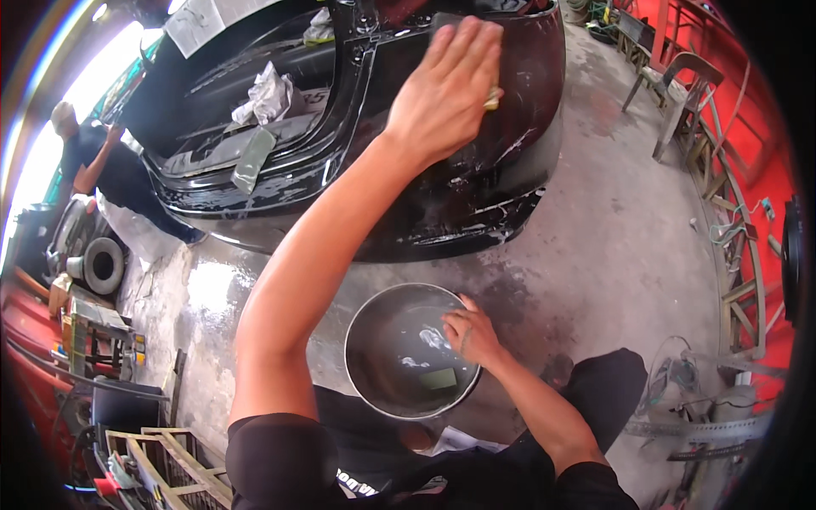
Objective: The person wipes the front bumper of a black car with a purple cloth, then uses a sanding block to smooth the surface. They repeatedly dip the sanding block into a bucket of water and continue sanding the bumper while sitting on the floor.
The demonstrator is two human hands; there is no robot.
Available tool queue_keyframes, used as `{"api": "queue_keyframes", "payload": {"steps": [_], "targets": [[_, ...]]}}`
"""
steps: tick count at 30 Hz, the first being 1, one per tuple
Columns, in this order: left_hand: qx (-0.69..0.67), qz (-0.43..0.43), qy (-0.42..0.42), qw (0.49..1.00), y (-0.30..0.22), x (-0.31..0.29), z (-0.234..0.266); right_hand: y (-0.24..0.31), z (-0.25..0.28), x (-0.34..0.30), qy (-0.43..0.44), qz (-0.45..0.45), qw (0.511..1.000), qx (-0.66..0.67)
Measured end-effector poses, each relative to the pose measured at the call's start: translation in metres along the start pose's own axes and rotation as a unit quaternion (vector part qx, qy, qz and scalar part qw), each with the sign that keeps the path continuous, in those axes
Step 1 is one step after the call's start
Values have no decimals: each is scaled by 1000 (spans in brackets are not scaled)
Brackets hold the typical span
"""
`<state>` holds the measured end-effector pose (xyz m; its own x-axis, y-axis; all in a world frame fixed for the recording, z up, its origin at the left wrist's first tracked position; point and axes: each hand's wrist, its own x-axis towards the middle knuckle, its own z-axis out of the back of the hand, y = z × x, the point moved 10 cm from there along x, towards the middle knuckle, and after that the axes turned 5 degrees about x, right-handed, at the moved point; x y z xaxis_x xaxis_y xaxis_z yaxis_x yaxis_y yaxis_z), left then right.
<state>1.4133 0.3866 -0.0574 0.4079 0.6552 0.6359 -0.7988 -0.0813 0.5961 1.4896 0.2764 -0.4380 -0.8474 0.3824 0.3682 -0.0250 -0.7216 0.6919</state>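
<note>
My left hand (450, 89) presses, fingers together, against the wet black car body (518, 102). Under its fingertips shows the edge of a dark sheet, apparently sandpaper (443, 20); a small yellowish piece (493, 99) sticks out by the thumb. The palm hides the rest of what it holds. Low in front of me, my right hand (472, 333) grips the right rim of a round grey metal basin (374, 340), fingers curled over its inside. A greenish-grey sheet (439, 379) lies in the basin, beside whitish glints.
Another greenish sheet (253, 161) and crumpled paper (265, 95) rest at the car's door opening. At the left, a person (110, 161) works beside the car near a tyre (103, 265). A chair (680, 98) and wooden frames (738, 280) line the right wall.
</note>
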Motion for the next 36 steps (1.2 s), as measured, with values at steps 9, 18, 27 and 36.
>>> {"api": "queue_keyframes", "payload": {"steps": [9,18,27,36], "targets": [[-110,-9,158,981,-18,-150,4,-5,13,-10,-35,16,999,-32],[-182,-119,52,975,-94,-36,-19,-23,1,-19,94,46,982,-159],[-153,-98,106,978,-92,-49,-19,-35,-4,-19,7,-14,998,-53],[-68,-95,227,967,-60,-142,-16,-39,-1,-14,10,-29,999,-32]]}}
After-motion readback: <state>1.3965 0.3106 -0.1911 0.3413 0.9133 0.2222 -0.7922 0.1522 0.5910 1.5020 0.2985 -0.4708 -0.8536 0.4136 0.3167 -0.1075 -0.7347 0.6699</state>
